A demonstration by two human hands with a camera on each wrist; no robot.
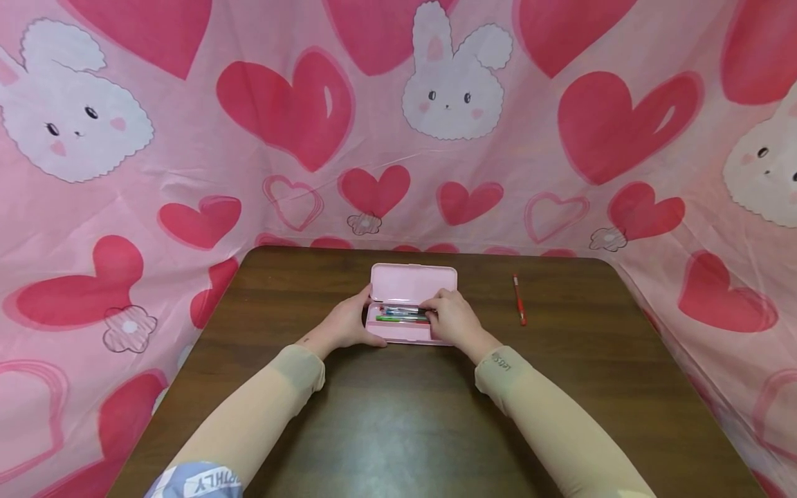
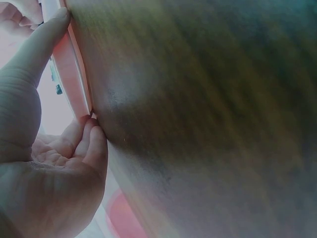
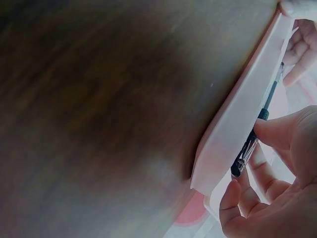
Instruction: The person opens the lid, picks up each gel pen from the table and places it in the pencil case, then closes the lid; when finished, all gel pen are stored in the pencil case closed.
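Observation:
A pink pencil case (image 1: 414,282) lies on the table with its lid raised and its inside facing me. My left hand (image 1: 342,324) grips the left end, thumb along the front wall and fingers at the far side, as the left wrist view shows too. Several pens, among them a green one (image 1: 392,319), lie in the case. My right hand (image 1: 459,319) is over the case's right end. In the right wrist view its thumb and fingers pinch a pen with a black end and clear barrel (image 3: 246,148). The fingers hide part of that pen.
A red pen (image 1: 519,301) lies by itself on the brown wooden table (image 1: 386,415), to the right of the case. A pink cloth (image 1: 380,104) with hearts and rabbits hangs around the table's back and sides.

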